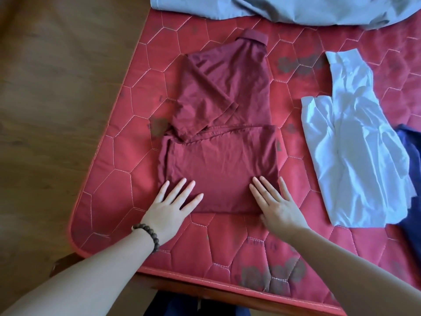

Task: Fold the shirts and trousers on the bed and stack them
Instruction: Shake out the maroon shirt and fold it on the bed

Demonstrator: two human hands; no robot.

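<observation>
A maroon collared shirt point(223, 133) lies face down on the red quilted mattress point(127, 137), sleeves folded in and its bottom part folded up over the middle. My left hand point(173, 201) presses flat on the fold's lower left corner, fingers straight and spread. At the lower right corner my right hand point(273, 199) lies flat the same way. To the right lies a pale blue shirt point(355, 142), folded lengthwise and creased. A dark navy garment point(412, 183) shows under its right edge. A grey-blue garment point(284, 8) lies crumpled along the far edge.
The mattress corner and its wooden bed frame point(205, 290) are close in front of me. Brown wooden floor point(57, 110) runs along the left side. Dark patterned marks dot the mattress cover.
</observation>
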